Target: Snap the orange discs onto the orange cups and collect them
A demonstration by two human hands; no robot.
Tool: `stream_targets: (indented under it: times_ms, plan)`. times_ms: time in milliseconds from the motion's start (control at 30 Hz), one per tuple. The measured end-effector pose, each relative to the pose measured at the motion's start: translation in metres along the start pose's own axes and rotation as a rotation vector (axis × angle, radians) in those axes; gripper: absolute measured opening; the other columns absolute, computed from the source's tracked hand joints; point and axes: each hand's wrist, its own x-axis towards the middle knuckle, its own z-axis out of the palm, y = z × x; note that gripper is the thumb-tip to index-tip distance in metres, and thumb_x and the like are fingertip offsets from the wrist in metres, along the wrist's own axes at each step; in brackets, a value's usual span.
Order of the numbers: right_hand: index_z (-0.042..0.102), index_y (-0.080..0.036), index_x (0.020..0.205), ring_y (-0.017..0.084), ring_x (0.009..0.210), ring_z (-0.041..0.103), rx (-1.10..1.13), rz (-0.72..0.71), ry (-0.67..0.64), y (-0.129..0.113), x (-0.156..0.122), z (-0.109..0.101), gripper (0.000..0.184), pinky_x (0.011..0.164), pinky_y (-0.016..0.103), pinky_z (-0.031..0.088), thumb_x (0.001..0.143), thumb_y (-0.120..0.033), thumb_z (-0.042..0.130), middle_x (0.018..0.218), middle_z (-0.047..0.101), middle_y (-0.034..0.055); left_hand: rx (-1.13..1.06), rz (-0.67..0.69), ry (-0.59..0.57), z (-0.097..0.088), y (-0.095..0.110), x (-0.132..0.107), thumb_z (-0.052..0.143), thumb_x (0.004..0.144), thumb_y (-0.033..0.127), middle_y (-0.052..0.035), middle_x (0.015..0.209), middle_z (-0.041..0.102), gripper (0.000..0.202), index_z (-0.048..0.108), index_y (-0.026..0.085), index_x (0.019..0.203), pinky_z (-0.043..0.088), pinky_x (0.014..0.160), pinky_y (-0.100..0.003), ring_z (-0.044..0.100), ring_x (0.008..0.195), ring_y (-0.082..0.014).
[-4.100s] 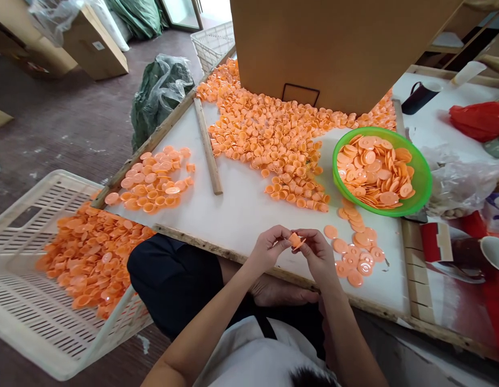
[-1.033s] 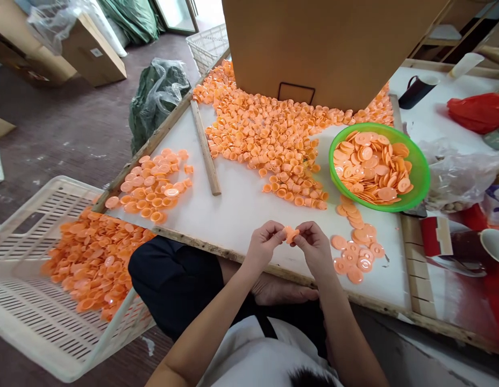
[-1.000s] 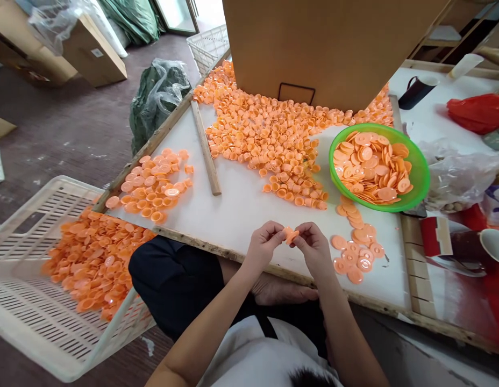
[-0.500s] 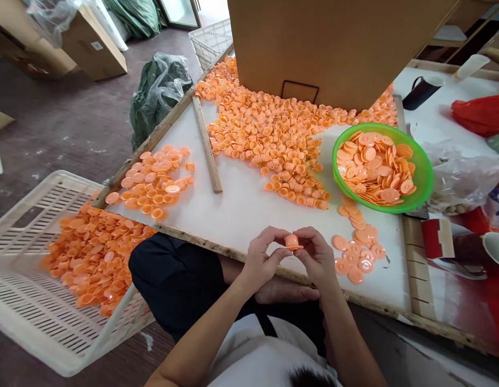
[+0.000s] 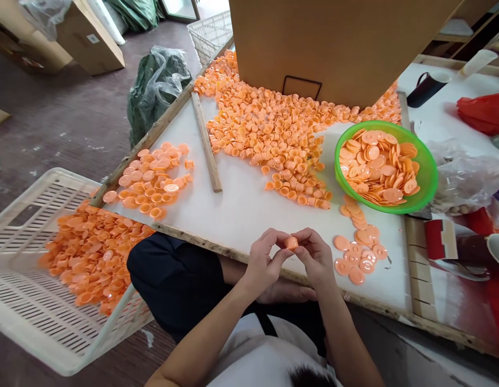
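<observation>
Left hand [image 5: 266,259] and right hand [image 5: 316,255] close together, pinching one orange cup [image 5: 291,243] from both sides, discs [image 5: 355,249] to their right, green bowl [image 5: 429,184] past those, cup pile [image 5: 273,124] ahead.

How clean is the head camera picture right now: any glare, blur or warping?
Head view: the doorway at the top is washed out white; glossy highlights dot the loose orange discs; wide-angle stretch seems to skew the white crate at lower left; the held orange piece looks slightly soft, partly covered by fingers.
</observation>
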Motion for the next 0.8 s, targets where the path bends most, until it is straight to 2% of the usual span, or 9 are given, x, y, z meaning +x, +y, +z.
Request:
stream_targets:
  times_ms: [167,233,300,400,500,567,633,700,800]
  plan:
    - [0.063,-0.023,0.094,0.018,0.082,0.064,-0.062,0.029,0.047,0.003,0.001,0.007,0.018,0.073,0.033,0.055,0.084,-0.038,0.066,0.085,0.067,0.0021,-0.03,-0.116,0.063,0.006,-0.004,-0.002,0.061,0.088,0.031,-0.0054,0.092,0.067,0.014,0.064,0.02,0.097,0.05,0.079,-0.031,0.062,0.086,-0.018]
    - [0.062,-0.025,0.104,0.019,0.089,0.065,-0.075,0.03,0.015,0.008,0.003,0.006,0.024,0.078,0.035,0.056,0.085,-0.039,0.065,0.096,0.068,0.0039,-0.054,-0.153,0.075,0.007,-0.008,-0.002,0.062,0.087,0.033,-0.0059,0.094,0.068,0.018,0.065,0.02,0.1,0.051,0.081,-0.032,0.063,0.088,-0.0185]
    - [0.058,-0.026,0.115,0.02,0.099,0.064,-0.121,0.01,-0.004,0.014,0.004,-0.003,0.035,0.084,0.038,0.055,0.084,-0.041,0.064,0.11,0.065,0.0064,-0.042,-0.178,0.108,-0.002,-0.015,0.0,0.063,0.087,0.035,-0.0065,0.096,0.068,0.022,0.064,0.02,0.103,0.051,0.083,-0.032,0.064,0.089,-0.0187]
    - [0.058,-0.024,0.116,0.024,0.105,0.061,-0.379,-0.003,0.14,0.02,0.005,-0.034,0.037,0.089,0.044,0.053,0.084,-0.042,0.062,0.116,0.062,0.0096,0.145,-0.173,0.305,-0.039,-0.033,0.005,0.063,0.086,0.037,-0.0069,0.097,0.068,0.027,0.063,0.019,0.106,0.051,0.085,-0.033,0.064,0.088,-0.0185]
    - [0.063,-0.022,0.106,0.027,0.102,0.058,-0.79,0.033,0.341,0.023,0.004,-0.075,0.031,0.088,0.048,0.05,0.082,-0.04,0.061,0.109,0.063,0.0111,0.484,-0.172,0.597,-0.1,-0.053,0.012,0.063,0.084,0.036,-0.0086,0.105,0.065,0.034,0.062,0.018,0.113,0.051,0.086,-0.036,0.063,0.091,-0.0201]
    - [0.064,-0.023,0.103,0.029,0.101,0.056,-0.982,0.05,0.407,0.025,0.002,-0.099,0.029,0.084,0.047,0.05,0.078,-0.038,0.062,0.105,0.062,0.011,0.704,-0.164,0.713,-0.136,-0.063,0.017,0.064,0.081,0.032,-0.0126,0.12,0.06,0.04,0.061,0.017,0.119,0.048,0.095,-0.042,0.059,0.11,-0.0259]
    - [0.065,-0.024,0.101,0.03,0.099,0.055,-1.092,0.057,0.416,0.028,0.0,-0.116,0.028,0.081,0.045,0.049,0.075,-0.035,0.062,0.102,0.062,0.0108,0.856,-0.121,0.774,-0.155,-0.067,0.022,0.067,0.08,0.03,-0.0155,0.132,0.053,0.045,0.06,0.016,0.122,0.038,0.107,-0.047,0.048,0.126,-0.0303]
    - [0.065,-0.024,0.1,0.03,0.097,0.054,-1.162,0.066,0.402,0.033,-0.001,-0.125,0.027,0.08,0.045,0.048,0.075,-0.034,0.061,0.1,0.062,0.0108,0.886,-0.067,0.737,-0.152,-0.066,0.029,0.066,0.082,0.029,-0.0151,0.134,0.053,0.042,0.06,0.016,0.121,0.034,0.111,-0.048,0.045,0.13,-0.0299]
    - [0.066,-0.022,0.102,0.031,0.098,0.054,-1.235,0.089,0.379,0.038,0.0,-0.131,0.031,0.083,0.047,0.045,0.076,-0.036,0.059,0.1,0.063,0.0116,0.775,0.015,0.512,-0.116,-0.065,0.047,0.06,0.087,0.028,-0.0113,0.125,0.06,0.03,0.062,0.019,0.116,0.042,0.105,-0.043,0.052,0.121,-0.0254]
